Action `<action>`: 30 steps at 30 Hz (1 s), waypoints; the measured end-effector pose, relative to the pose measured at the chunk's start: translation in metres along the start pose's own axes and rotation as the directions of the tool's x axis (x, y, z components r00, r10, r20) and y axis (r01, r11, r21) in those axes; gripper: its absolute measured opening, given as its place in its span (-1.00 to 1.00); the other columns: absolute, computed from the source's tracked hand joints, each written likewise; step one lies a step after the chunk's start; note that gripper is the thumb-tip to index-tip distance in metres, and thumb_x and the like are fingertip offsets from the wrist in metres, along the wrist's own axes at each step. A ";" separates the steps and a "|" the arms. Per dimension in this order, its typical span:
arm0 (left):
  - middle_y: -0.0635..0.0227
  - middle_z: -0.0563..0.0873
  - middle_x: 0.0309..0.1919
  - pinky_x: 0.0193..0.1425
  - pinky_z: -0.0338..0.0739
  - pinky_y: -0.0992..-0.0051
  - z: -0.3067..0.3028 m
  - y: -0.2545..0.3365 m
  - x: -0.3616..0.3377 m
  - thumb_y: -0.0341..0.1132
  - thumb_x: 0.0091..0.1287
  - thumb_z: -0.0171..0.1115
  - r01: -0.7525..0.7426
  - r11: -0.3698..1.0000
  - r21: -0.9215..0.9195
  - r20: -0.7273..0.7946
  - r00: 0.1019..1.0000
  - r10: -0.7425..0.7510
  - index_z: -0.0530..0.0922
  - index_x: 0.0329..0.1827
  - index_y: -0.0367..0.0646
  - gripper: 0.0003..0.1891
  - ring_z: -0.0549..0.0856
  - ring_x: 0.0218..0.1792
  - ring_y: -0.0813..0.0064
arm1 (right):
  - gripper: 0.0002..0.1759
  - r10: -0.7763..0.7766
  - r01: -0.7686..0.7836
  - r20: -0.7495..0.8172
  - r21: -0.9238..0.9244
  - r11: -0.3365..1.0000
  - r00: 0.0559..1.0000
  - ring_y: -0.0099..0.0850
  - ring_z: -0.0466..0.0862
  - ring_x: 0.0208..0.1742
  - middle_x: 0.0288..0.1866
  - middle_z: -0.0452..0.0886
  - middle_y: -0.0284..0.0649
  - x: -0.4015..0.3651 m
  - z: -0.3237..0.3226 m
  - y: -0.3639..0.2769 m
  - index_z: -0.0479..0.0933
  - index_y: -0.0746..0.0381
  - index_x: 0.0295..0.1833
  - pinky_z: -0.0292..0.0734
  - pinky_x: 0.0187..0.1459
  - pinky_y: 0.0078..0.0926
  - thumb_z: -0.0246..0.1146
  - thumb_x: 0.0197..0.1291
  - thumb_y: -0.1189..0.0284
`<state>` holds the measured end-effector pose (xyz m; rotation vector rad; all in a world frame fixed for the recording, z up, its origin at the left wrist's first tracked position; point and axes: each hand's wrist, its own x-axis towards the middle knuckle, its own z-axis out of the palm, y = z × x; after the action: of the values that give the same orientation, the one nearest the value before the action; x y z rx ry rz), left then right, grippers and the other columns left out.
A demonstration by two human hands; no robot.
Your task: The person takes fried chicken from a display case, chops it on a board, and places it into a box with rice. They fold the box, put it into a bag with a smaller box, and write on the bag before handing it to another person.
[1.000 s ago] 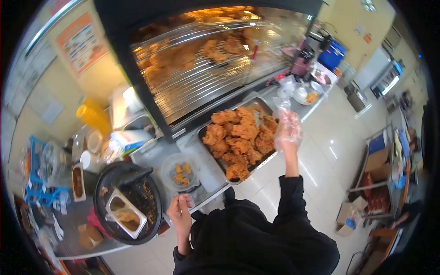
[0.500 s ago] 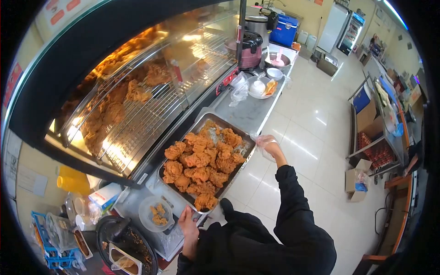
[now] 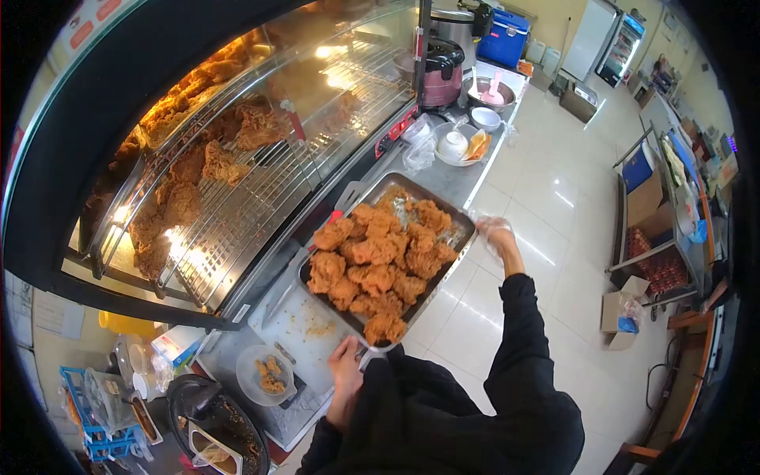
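A metal tray [image 3: 434,200] piled with fried chicken pieces [image 3: 378,252] is between my two hands, tilted slightly at the counter's edge. My left hand [image 3: 346,370], bare, is closed on its near corner. In a clear plastic glove, my right hand [image 3: 497,233] grips the far right corner. Left of the tray lies a white board [image 3: 305,328] scattered with crumbs, partly covered by it. A clear plastic bowl [image 3: 255,385] with small fried bits sits close to my left hand.
A glass display warmer [image 3: 237,198] with chicken on wire racks stands along the left. Farther up the counter are a bowl of scraps [image 3: 463,150], a small white bowl [image 3: 485,119] and a pink rice cooker [image 3: 441,75]. A black pan [image 3: 218,423] is at lower left.
Both hands have moved the tray rightward, away from the display warmer. More of the crumb-covered white board shows now. The view has shifted slightly.
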<state>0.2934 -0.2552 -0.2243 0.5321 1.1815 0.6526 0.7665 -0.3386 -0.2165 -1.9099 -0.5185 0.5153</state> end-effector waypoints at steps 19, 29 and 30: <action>0.47 0.73 -0.28 -0.50 0.23 0.73 0.096 0.026 0.069 -0.32 0.32 0.37 -0.037 0.992 0.122 0.151 0.988 0.019 0.63 0.04 -0.17 -0.73 0.66 -0.32 0.74 | -0.20 0.182 -0.106 -0.015 0.767 0.633 0.983 -0.02 0.22 0.49 0.58 0.13 -0.15 -0.168 0.048 0.016 0.00 -0.04 0.59 0.22 0.33 0.05 -0.10 0.39 -0.22; 0.50 0.73 -0.20 -0.45 0.29 0.66 0.094 0.029 0.096 -0.27 0.36 0.32 -0.022 0.988 0.152 0.206 0.978 -0.010 0.62 0.02 -0.12 -0.76 0.68 -0.27 0.65 | -0.32 0.099 -0.124 0.076 0.727 0.676 0.992 -0.28 0.41 0.30 0.36 0.38 -0.20 -0.227 0.087 0.033 0.20 0.06 0.50 0.39 0.23 -0.20 -0.06 0.45 -0.11; 0.49 0.73 -0.19 -0.46 0.29 0.66 0.092 0.026 0.100 -0.26 0.38 0.29 -0.041 0.988 0.149 0.217 0.976 0.008 0.61 0.04 -0.11 -0.76 0.68 -0.27 0.65 | -0.33 0.064 -0.082 0.053 0.711 0.698 0.997 -0.33 0.44 0.25 0.29 0.44 -0.22 -0.225 0.092 0.024 0.26 0.11 0.47 0.45 0.18 -0.27 -0.06 0.46 -0.10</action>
<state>0.3998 -0.1696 -0.2459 0.7302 1.0257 0.5134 0.5341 -0.4071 -0.2464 -1.1660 -0.1967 0.6748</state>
